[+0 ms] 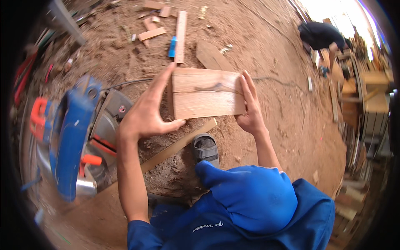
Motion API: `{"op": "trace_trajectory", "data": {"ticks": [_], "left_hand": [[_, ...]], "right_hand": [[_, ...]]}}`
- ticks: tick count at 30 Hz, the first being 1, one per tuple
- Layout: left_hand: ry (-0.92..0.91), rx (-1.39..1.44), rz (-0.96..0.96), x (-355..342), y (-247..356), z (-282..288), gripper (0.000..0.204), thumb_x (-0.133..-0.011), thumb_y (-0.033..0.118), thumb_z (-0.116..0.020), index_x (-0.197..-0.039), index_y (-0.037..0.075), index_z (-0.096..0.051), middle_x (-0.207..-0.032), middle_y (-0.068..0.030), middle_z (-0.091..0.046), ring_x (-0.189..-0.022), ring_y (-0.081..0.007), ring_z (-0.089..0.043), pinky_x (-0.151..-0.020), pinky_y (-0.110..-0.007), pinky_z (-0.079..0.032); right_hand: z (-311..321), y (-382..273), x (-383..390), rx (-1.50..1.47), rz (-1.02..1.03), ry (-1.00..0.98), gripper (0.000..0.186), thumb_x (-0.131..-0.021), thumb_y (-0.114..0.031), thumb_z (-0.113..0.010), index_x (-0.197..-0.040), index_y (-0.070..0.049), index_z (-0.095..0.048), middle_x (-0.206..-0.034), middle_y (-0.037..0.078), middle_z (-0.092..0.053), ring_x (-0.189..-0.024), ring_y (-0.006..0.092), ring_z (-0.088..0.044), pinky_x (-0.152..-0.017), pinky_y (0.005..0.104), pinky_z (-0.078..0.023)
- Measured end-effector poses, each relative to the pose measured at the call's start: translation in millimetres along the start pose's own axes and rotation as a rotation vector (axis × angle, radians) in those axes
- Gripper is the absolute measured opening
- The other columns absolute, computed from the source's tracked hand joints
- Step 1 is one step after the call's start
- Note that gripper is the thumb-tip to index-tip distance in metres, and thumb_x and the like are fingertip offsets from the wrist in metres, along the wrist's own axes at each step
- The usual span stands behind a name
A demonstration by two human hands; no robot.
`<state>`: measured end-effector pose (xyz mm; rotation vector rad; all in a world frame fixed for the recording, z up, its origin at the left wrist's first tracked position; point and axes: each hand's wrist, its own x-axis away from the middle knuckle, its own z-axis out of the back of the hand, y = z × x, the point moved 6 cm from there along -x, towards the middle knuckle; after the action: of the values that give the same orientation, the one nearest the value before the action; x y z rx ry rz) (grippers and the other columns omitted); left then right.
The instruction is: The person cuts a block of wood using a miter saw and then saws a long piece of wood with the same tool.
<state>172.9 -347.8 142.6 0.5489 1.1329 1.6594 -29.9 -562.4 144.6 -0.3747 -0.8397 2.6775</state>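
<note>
Between my two hands is a thick, pale wooden block [208, 102], raised above the dirt ground, with a dark streak of grain on its upper face. My left hand [143, 110] grips its left end, thumb at the near corner and fingers at the far corner. At the right end, my right hand [251, 104] lies along the edge with fingers together. A long wooden strip [179, 146] slants beneath, beside my sandalled foot [205, 146].
A blue power saw [75, 133] with orange handles stands close by my left arm. Ahead lie small wood offcuts [152, 33], a narrow board [180, 37] and a blue object [172, 46]. A cable [277, 80] crosses the ground. Another person [321, 35] bends near stacked timber [375, 87].
</note>
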Motion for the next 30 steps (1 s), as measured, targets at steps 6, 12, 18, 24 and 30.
{"op": "trace_trajectory", "data": {"ticks": [6, 12, 18, 24, 30], "left_hand": [[-0.035, 0.076, 0.128, 1, 5, -10, 0.124, -0.06, 0.013, -0.072, -0.166, 0.007, -0.01, -0.168, -0.0183, -0.023, -0.151, -0.037, -0.033, -0.122, -0.05, -0.032], [-0.04, 0.037, 0.088, -5, 16, -17, 0.119, -0.062, 0.026, -0.066, -0.165, 0.002, -0.011, -0.17, -0.0196, -0.017, -0.156, -0.0359, -0.023, -0.126, -0.051, -0.02], [0.045, -0.027, 0.079, -5, 10, -23, 0.112, -0.078, 0.054, -0.069, -0.163, 0.0, -0.019, -0.169, -0.0223, -0.02, -0.157, -0.0356, -0.019, -0.127, -0.049, -0.015], [0.146, -0.085, 0.055, -6, 3, -31, 0.102, -0.084, 0.046, -0.073, -0.162, 0.002, -0.024, -0.166, -0.0223, -0.027, -0.155, -0.0364, -0.025, -0.126, -0.049, -0.019], [0.14, -0.137, 0.028, -7, 5, -32, 0.097, -0.085, 0.041, -0.072, -0.161, 0.001, -0.026, -0.166, -0.0209, -0.028, -0.154, -0.0352, -0.026, -0.126, -0.047, -0.02]], "right_hand": [[0, -10, 1, -0.033, -0.014, -0.011, 0.115, -0.054, 0.014, -0.058, -0.163, -0.008, -0.027, -0.171, 0.018, -0.009, -0.156, 0.0403, -0.02, -0.125, 0.0446, -0.031], [1, -12, 3, -0.07, -0.044, -0.025, 0.114, -0.056, 0.017, -0.06, -0.162, -0.007, -0.026, -0.17, 0.019, -0.009, -0.151, 0.0427, -0.031, -0.118, 0.0448, -0.044], [-3, -12, 3, -0.104, -0.013, -0.018, 0.113, -0.057, 0.015, -0.064, -0.161, -0.007, -0.027, -0.17, 0.02, -0.01, -0.152, 0.0431, -0.029, -0.119, 0.0456, -0.043], [-4, -1, 8, -0.255, -0.049, 0.021, 0.117, -0.059, 0.012, -0.069, -0.162, -0.01, -0.02, -0.169, 0.019, -0.011, -0.149, 0.0411, -0.035, -0.116, 0.0462, -0.045], [-3, 8, 11, -0.329, -0.102, -0.008, 0.119, -0.061, 0.01, -0.076, -0.162, -0.012, -0.019, -0.17, 0.016, -0.012, -0.139, 0.0355, -0.048, -0.11, 0.0456, -0.051]]}}
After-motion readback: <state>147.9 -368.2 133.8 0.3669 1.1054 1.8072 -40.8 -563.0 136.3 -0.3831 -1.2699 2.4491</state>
